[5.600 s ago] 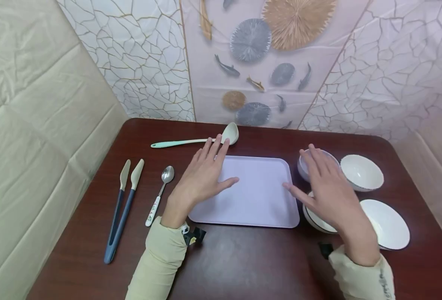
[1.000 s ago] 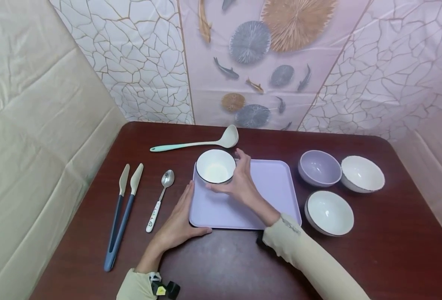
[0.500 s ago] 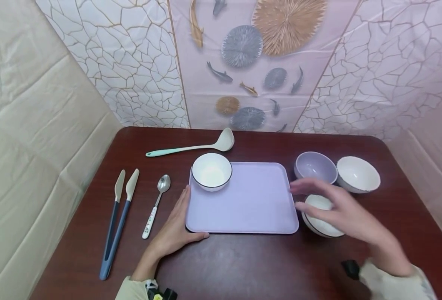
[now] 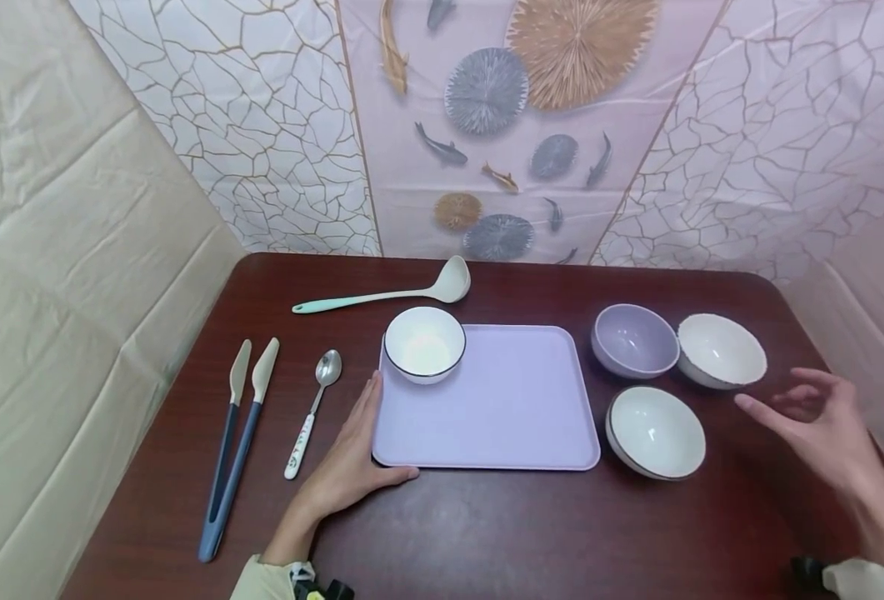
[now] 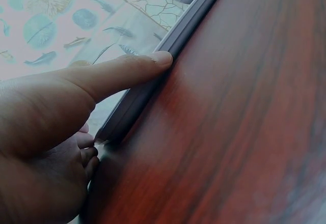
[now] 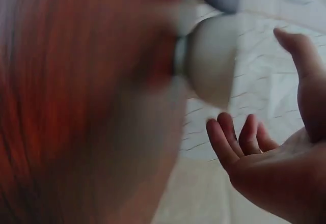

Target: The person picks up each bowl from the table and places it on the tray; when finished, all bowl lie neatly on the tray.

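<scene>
The left hand (image 4: 347,462) is touching the tray (image 4: 516,408), fingers extended along its side edge, thumb along its near edge. The tray is lying just right of this hand. The black-rimmed bowl (image 4: 424,343) is resting on the tray, ahead of the fingers. The right hand (image 4: 831,433) is holding nothing, its fingers loosely bent. The white bowl (image 4: 721,352) is standing near, ahead and left of that hand; the purple bowl (image 4: 634,340) is standing farther left.

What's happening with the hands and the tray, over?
Left hand touching lavender tray. Right hand empty, near white bowl. Dark-rimmed bowl on tray. No blockage seen.
</scene>
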`<state>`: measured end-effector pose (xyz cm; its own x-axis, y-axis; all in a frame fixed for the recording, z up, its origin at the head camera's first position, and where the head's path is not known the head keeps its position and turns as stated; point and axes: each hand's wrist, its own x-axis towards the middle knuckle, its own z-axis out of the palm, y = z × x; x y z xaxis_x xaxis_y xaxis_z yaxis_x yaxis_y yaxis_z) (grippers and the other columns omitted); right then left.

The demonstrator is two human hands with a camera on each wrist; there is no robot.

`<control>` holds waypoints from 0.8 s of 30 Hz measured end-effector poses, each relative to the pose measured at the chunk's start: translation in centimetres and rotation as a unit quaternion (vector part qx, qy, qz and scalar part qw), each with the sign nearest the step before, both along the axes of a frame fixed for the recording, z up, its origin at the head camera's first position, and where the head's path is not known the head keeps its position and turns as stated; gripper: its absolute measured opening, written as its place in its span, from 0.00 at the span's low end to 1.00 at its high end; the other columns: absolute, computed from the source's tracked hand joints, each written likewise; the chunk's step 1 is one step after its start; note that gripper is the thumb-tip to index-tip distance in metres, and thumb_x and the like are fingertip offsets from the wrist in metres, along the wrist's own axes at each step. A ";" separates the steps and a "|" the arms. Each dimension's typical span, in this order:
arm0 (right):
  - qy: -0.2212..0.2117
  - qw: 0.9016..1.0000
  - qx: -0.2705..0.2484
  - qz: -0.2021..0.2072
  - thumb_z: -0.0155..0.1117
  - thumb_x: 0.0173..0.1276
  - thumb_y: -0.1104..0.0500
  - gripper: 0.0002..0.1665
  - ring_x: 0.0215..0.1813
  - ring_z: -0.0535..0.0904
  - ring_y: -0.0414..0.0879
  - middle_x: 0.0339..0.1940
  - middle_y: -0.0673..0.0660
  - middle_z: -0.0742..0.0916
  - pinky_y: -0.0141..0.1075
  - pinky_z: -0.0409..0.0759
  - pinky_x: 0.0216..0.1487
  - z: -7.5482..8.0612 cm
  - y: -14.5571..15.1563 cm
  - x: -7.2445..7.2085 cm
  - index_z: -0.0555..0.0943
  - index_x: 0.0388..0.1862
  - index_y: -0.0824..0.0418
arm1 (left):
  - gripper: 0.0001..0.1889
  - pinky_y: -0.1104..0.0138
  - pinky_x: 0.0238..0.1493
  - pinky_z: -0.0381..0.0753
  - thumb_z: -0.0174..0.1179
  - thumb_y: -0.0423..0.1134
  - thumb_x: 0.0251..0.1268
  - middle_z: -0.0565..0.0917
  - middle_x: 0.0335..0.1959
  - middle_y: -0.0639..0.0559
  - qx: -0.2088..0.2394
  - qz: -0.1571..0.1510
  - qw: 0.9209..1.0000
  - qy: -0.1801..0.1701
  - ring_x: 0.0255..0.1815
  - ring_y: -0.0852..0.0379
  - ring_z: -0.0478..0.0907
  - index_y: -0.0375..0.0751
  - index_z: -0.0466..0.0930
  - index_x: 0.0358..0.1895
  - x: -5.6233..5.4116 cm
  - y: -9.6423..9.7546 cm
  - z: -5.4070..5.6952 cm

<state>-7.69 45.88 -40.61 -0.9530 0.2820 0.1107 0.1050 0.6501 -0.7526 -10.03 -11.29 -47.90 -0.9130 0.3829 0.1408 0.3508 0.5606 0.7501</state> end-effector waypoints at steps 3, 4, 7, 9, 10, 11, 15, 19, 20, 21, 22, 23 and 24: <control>-0.020 1.000 0.003 0.006 0.74 0.61 0.57 0.58 0.58 0.74 0.45 0.61 0.72 0.67 0.14 0.67 0.45 -1.3 0.8 -1.5 0.45 0.77 0.67 | 0.68 0.47 0.71 0.47 0.79 0.54 0.44 0.39 0.80 0.44 0.001 0.001 1.000 -0.001 0.79 0.46 0.37 0.38 0.34 0.79 0.0 0.0 -0.1; -0.031 0.999 -0.002 0.010 0.73 0.62 0.56 0.61 0.63 0.70 0.53 0.66 0.74 0.62 0.13 0.65 0.47 -1.6 0.9 -1.8 0.40 0.78 0.63 | 0.68 0.46 0.71 0.47 0.79 0.54 0.44 0.39 0.80 0.44 0.002 0.001 1.000 -0.001 0.79 0.46 0.37 0.38 0.34 0.79 0.0 0.0 -0.1; -0.053 0.998 -0.010 0.026 0.72 0.63 0.54 0.66 0.71 0.55 0.70 0.74 0.75 0.52 0.15 0.58 0.58 -2.4 1.1 -2.8 0.32 0.79 0.57 | 0.69 0.47 0.72 0.47 0.79 0.54 0.43 0.39 0.80 0.44 0.003 0.000 1.000 -0.005 0.79 0.48 0.37 0.39 0.34 0.79 0.0 -0.1 -0.2; -0.058 0.998 -0.007 0.034 0.73 0.62 0.53 0.67 0.71 0.53 0.73 0.75 0.76 0.49 0.19 0.56 0.62 -2.8 1.1 -3.4 0.30 0.79 0.58 | 0.69 0.48 0.72 0.47 0.79 0.54 0.43 0.39 0.80 0.44 0.005 -0.001 1.000 -0.006 0.79 0.48 0.36 0.39 0.34 0.79 0.0 -0.1 -0.2; -0.057 0.998 -0.006 0.036 0.73 0.62 0.53 0.68 0.70 0.53 0.72 0.75 0.76 0.49 0.24 0.54 0.66 -3.0 1.1 -3.6 0.31 0.79 0.60 | 0.69 0.48 0.72 0.47 0.79 0.54 0.43 0.39 0.80 0.44 0.005 -0.001 1.000 -0.006 0.79 0.48 0.36 0.39 0.34 0.79 0.0 -0.1 -0.2; -0.056 0.998 -0.003 0.037 0.74 0.61 0.52 0.68 0.70 0.52 0.72 0.75 0.76 0.48 0.31 0.52 0.70 -3.1 1.0 -3.8 0.31 0.79 0.62 | 0.69 0.47 0.72 0.47 0.79 0.54 0.43 0.39 0.80 0.44 0.006 -0.001 1.000 -0.005 0.79 0.47 0.37 0.38 0.34 0.79 0.1 0.0 -0.2; -0.036 0.998 0.005 0.043 0.76 0.59 0.54 0.67 0.68 0.54 0.69 0.73 0.77 0.53 0.47 0.45 0.72 -3.5 0.9 -4.7 0.37 0.78 0.67 | 0.69 0.46 0.71 0.47 0.79 0.54 0.43 0.39 0.80 0.43 0.007 -0.003 1.000 -0.002 0.79 0.46 0.37 0.37 0.34 0.79 0.0 0.0 -0.1; -0.005 0.998 0.015 0.056 0.78 0.56 0.57 0.62 0.62 0.64 0.54 0.66 0.71 0.65 0.27 0.55 0.64 -3.7 0.8 -5.6 0.47 0.78 0.67 | 0.69 0.46 0.71 0.47 0.79 0.54 0.43 0.39 0.80 0.43 0.007 -0.002 1.000 -0.001 0.79 0.46 0.37 0.38 0.34 0.79 0.0 -0.1 0.0; 0.007 0.998 0.013 0.063 0.78 0.55 0.59 0.59 0.59 0.66 0.50 0.64 0.69 0.68 0.23 0.58 0.59 -3.7 0.7 -5.9 0.52 0.77 0.67 | 0.69 0.46 0.71 0.47 0.79 0.54 0.43 0.39 0.80 0.43 0.007 -0.001 1.000 0.000 0.79 0.46 0.37 0.38 0.34 0.79 0.0 -0.1 0.0; 0.017 0.997 0.011 0.069 0.79 0.54 0.60 0.57 0.56 0.68 0.47 0.61 0.67 0.70 0.21 0.60 0.55 -3.8 0.7 -6.1 0.55 0.75 0.67 | 0.69 0.46 0.71 0.47 0.79 0.54 0.43 0.39 0.80 0.44 0.007 -0.001 1.000 0.000 0.79 0.46 0.37 0.38 0.34 0.79 0.0 -0.1 0.1; 0.027 0.997 0.008 0.075 0.79 0.53 0.62 0.54 0.54 0.69 0.45 0.59 0.65 0.72 0.19 0.61 0.52 -3.8 0.6 -6.2 0.59 0.73 0.67 | 0.69 0.46 0.71 0.47 0.79 0.54 0.43 0.39 0.80 0.44 0.007 -0.001 1.000 0.000 0.79 0.46 0.37 0.38 0.34 0.79 0.0 -0.1 0.1; 0.036 0.996 0.005 0.080 0.79 0.52 0.64 0.52 0.52 0.70 0.43 0.56 0.63 0.74 0.18 0.63 0.49 -3.9 0.6 -6.4 0.61 0.72 0.67 | 0.69 0.46 0.71 0.48 0.79 0.53 0.43 0.39 0.80 0.44 0.007 -0.001 1.000 0.000 0.79 0.46 0.37 0.38 0.34 0.79 -0.1 -0.2 0.1; 0.044 0.995 0.001 0.084 0.80 0.51 0.65 0.50 0.50 0.71 0.41 0.54 0.61 0.75 0.18 0.64 0.48 -3.9 0.5 -6.6 0.64 0.70 0.67 | 0.69 0.46 0.71 0.48 0.79 0.53 0.43 0.39 0.80 0.45 0.008 -0.002 1.000 0.000 0.79 0.47 0.37 0.39 0.34 0.79 -0.1 -0.2 0.1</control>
